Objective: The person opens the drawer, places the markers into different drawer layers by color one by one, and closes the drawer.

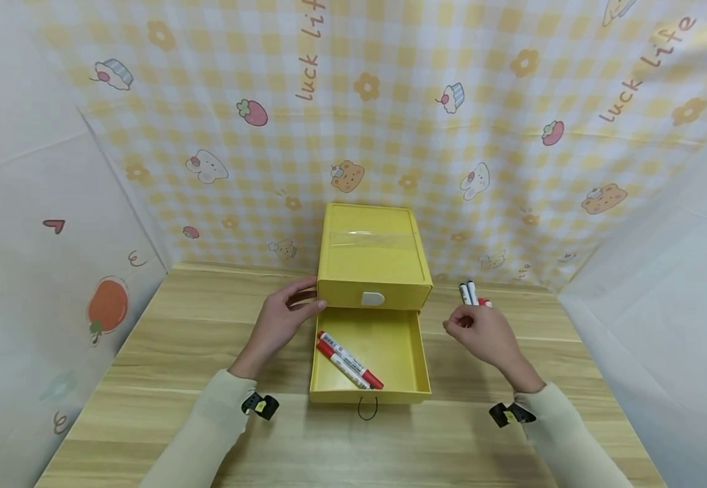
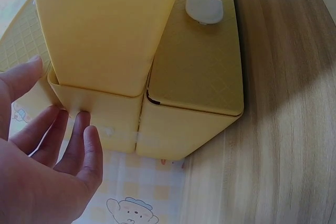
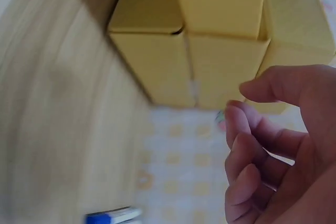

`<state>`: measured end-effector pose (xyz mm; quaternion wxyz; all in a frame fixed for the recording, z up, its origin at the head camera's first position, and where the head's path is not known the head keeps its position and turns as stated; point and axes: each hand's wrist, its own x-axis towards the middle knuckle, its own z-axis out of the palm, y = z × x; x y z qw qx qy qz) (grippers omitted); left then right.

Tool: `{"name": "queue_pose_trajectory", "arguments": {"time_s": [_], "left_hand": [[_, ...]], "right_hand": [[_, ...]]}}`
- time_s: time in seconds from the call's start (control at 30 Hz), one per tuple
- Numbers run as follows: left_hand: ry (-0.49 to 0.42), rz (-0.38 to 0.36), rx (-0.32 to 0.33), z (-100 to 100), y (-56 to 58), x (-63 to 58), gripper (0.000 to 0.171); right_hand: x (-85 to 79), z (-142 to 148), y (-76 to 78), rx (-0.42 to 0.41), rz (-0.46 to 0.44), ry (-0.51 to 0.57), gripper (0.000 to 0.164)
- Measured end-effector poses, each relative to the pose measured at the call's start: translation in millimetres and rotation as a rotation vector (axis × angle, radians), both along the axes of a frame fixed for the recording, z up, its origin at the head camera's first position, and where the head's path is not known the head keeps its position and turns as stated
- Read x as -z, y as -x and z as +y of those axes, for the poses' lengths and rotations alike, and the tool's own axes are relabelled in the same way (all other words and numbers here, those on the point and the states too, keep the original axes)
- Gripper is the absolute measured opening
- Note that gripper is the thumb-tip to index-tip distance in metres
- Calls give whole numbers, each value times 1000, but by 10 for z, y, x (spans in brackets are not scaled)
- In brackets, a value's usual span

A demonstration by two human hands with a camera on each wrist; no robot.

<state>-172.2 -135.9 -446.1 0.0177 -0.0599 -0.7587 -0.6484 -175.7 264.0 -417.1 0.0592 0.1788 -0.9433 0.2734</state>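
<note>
Near the table's back edge (image 1: pixel 231 279), our left hand (image 1: pixel 276 322) touches the cabinet (image 1: pixel 374 261), fingers loosely spread; our right hand (image 1: pixel 489 333), half-curled and empty, hovers by blue-capped markers (image 1: pixel 472 291). Between them, the drawer (image 1: pixel 397 342) holds two red markers (image 1: pixel 352 360).

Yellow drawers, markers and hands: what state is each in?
Upper drawer: shut.
Middle drawer: pulled out.
Lower drawer: pushed in.
Two red markers: lying side by side in the middle drawer.
Blue-ended markers: lying on the table, partly hidden.
Red item beside them: mostly hidden, state unclear.
Left hand: touching the yellow unit's side.
Right hand: loosely curled, holding nothing.
</note>
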Motion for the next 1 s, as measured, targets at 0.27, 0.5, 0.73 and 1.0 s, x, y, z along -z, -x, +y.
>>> {"name": "queue_pose_trajectory", "arguments": {"time_s": [0.27, 0.5, 0.73, 1.0], "left_hand": [[-5, 1, 2, -7, 8, 8, 56], [-5, -7, 1, -11, 13, 13, 56], [2, -13, 5, -12, 9, 11, 57], [-9, -29, 6, -11, 3, 0, 56]], "right_hand": [[222, 299, 119, 189, -93, 49, 10], [407, 617, 211, 345, -167, 84, 17], [582, 904, 291, 460, -257, 50, 30], [750, 1092, 341, 509, -339, 35, 42]]}}
